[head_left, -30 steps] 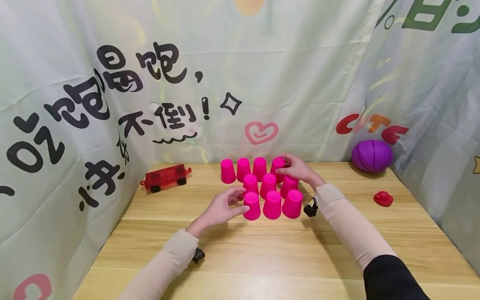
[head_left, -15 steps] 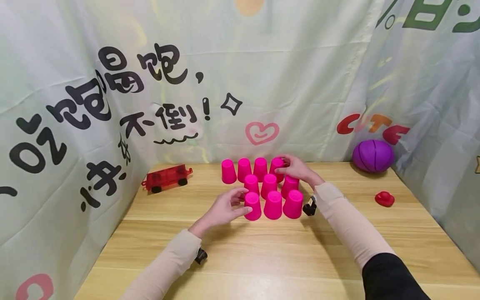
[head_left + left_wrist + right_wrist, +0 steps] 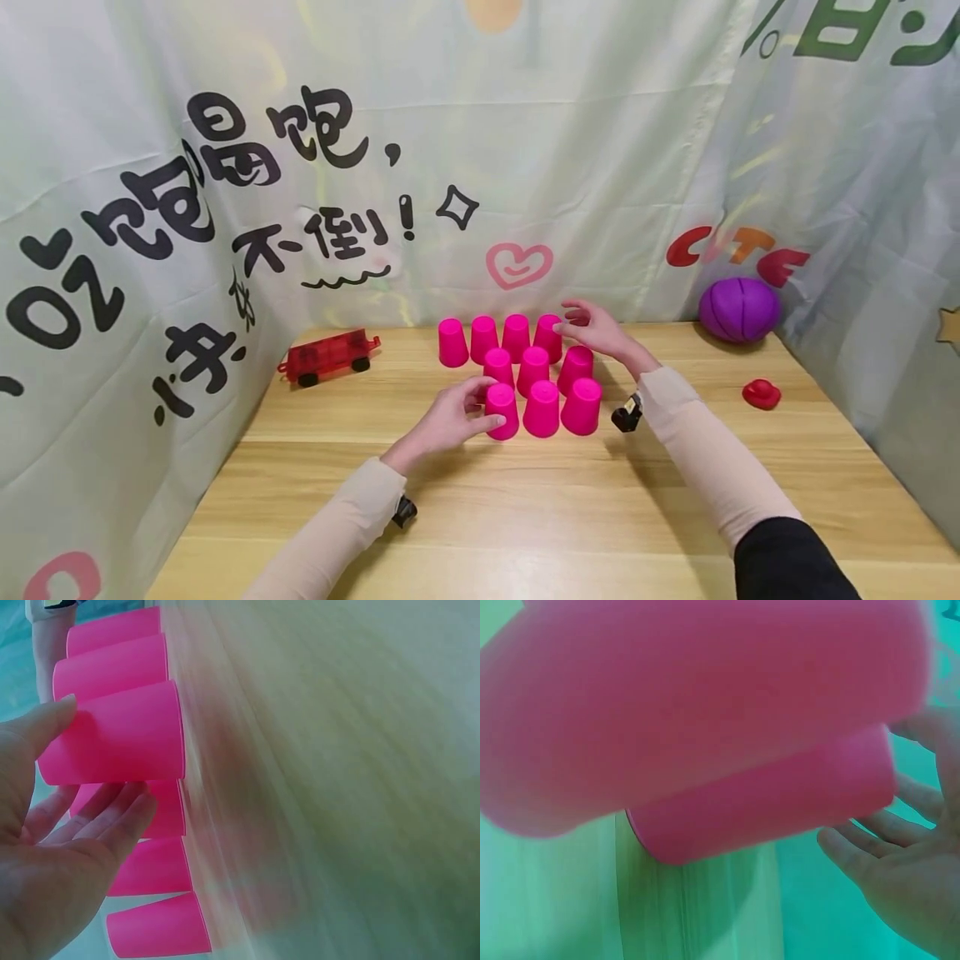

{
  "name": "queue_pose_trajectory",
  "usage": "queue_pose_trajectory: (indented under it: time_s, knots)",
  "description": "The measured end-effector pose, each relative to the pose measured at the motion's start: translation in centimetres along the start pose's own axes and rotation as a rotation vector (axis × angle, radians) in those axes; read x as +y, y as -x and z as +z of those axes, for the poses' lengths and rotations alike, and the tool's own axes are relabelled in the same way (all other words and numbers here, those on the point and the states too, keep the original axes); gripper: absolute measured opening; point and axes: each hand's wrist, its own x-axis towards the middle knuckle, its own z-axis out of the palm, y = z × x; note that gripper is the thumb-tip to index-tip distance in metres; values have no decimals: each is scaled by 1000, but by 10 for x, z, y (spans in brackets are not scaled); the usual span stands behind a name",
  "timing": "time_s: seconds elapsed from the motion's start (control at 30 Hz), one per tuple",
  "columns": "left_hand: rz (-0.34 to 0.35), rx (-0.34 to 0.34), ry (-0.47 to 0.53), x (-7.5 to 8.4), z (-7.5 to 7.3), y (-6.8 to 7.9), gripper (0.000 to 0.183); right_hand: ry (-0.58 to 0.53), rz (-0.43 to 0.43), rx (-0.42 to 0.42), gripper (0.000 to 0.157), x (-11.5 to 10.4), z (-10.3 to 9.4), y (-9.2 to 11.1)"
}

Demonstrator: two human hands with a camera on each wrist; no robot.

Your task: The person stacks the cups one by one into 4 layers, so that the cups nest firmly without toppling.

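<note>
Upside-down pink cups stand in three rows: several at the back, three in the middle, three in front. My left hand (image 3: 450,417) holds the front-left cup (image 3: 502,412), thumb on its near side and fingers round the far side. In the left wrist view, the thumb and fingers lie on opposite sides of that cup (image 3: 120,735). My right hand (image 3: 598,329) is just right of the back-right cup (image 3: 547,340), fingers loosely bent, thumb tip overlapping its edge. In the right wrist view, the fingers (image 3: 844,851) spread beside a cup's base (image 3: 780,799), behind a nearer cup.
A red toy car chassis (image 3: 327,356) sits at the back left of the wooden table (image 3: 480,533). At the back right are a purple ball (image 3: 740,310) and, nearer, a small red hat-shaped piece (image 3: 761,394). A printed cloth (image 3: 600,183) hangs behind and at the sides.
My right hand has let go of the back-right cup and shifted slightly right, its fingers opening. The left hand stays at the front-left cup. The view has shifted slightly.
</note>
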Motion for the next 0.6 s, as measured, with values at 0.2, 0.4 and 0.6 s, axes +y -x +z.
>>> queue_pose_trajectory:
  time_s: [0.2, 0.4, 0.6]
  knots:
    - [-7, 3, 7, 1, -1, -2, 55, 25, -9, 39, 71, -1, -12, 21]
    - [57, 49, 2, 20, -17, -4, 52, 31, -52, 69, 68, -3, -19, 48]
    - [105, 125, -17, 40, -42, -13, 54, 16, -92, 111, 63, 2, -19, 75]
